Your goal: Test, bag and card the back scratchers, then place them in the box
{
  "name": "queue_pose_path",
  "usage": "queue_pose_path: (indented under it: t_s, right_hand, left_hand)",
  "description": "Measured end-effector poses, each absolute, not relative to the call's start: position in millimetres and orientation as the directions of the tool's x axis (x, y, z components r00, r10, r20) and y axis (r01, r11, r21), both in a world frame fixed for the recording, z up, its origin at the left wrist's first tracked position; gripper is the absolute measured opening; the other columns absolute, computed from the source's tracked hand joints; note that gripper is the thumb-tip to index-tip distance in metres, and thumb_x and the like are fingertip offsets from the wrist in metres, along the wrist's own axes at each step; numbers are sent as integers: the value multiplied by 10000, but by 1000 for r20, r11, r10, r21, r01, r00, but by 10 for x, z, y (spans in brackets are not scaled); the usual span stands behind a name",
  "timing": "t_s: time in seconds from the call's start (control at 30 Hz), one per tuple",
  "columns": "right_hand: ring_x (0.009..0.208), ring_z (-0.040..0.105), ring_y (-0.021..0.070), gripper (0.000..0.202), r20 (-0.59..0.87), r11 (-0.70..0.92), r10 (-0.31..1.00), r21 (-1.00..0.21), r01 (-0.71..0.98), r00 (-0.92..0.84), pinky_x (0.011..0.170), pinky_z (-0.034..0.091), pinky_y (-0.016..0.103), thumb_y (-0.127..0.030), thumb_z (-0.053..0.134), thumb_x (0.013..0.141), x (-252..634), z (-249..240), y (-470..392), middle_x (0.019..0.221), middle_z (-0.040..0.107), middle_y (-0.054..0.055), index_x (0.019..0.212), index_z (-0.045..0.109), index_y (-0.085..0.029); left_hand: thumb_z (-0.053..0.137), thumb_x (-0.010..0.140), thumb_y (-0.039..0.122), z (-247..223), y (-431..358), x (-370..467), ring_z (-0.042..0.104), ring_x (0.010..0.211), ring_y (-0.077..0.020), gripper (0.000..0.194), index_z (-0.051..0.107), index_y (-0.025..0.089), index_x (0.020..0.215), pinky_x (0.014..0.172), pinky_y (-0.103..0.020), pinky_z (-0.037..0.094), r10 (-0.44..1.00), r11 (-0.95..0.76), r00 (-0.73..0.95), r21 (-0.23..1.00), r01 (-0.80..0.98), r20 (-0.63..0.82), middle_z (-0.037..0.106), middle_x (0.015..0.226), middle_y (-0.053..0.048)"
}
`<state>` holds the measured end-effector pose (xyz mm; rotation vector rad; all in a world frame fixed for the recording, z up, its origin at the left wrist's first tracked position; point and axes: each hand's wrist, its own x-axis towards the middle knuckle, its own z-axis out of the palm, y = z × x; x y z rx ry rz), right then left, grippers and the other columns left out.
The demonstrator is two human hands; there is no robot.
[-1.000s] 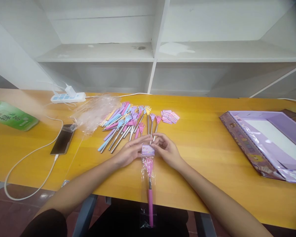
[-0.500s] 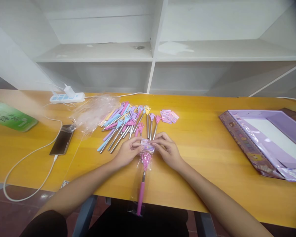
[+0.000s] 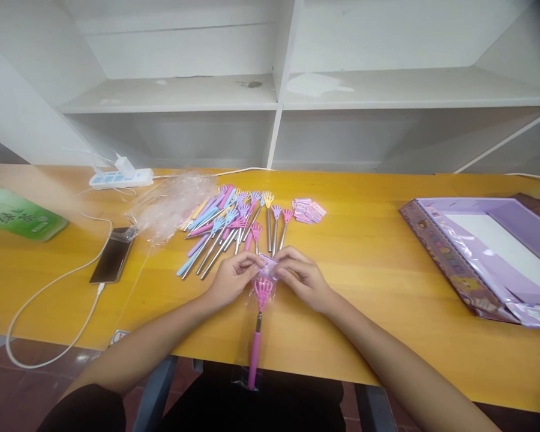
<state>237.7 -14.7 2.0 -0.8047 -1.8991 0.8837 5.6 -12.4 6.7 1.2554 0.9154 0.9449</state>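
Observation:
My left hand (image 3: 234,277) and my right hand (image 3: 303,277) pinch a small purple printed card (image 3: 268,266) from either side. Just below the card lies a pink back scratcher (image 3: 254,354) in a clear plastic sleeve, its hand-shaped head up against the card and its handle end past the table's front edge. Whether the card is inside the sleeve's mouth I cannot tell. Beyond my hands rests a pile of back scratchers (image 3: 213,240) in pink, blue, purple and yellow, with metal shafts. A few more cards (image 3: 309,210) lie right of the pile.
Loose clear plastic sleeves (image 3: 171,207) are heaped left of the pile. A phone (image 3: 112,257) on a white cable, a power strip (image 3: 121,178) and a green bottle (image 3: 22,214) occupy the left. At right stands an open purple box (image 3: 450,258). White shelves (image 3: 184,96) rise behind the table.
The card has tilted and moved slightly down between my fingers, closer to the back scratcher's head. Both hands keep their hold, and my right fingers have shifted a little.

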Motion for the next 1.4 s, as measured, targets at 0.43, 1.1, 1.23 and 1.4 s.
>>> queue_pose_path:
  t_s: [0.43,1.1,1.23,1.4]
  right_hand:
    - [754,633,150,438,84,74,950,-996,-46,-300,662,538,278,-459,817,902,2214,-304,-175,923,625,-19,1155,503,-287]
    - [650,509,129,446,-108,-32,732,-992,124,-672,603,436,261,-627,715,928,2247,-79,-226,775,601,-13,1004,663,-191]
    - [665,466,123,430,-133,-4,642,-986,169,-755,610,418,254,-603,713,937,2215,-30,-282,759,575,-17,929,676,-175]
    - [550,495,102,444,-216,-114,626,-976,186,-749,514,403,233,-617,684,954,2277,24,-242,694,552,-40,949,637,-175]
  left_hand:
    - [786,889,405,16,-156,81,574,642,-102,403,462,202,761,628,-216,446,953,-5,302,994,109,-29,536,678,60]
    - [816,874,464,39,-67,27,595,545,-111,378,587,204,1025,533,-219,457,992,28,124,993,-112,-14,670,680,47]
    - [811,891,442,46,-27,8,594,537,-98,357,573,212,1025,562,-212,463,998,11,65,983,-185,1,651,666,64]
    - [797,900,454,26,5,-24,578,558,-97,331,589,203,962,582,-208,467,1000,2,3,981,-194,-2,632,650,56]
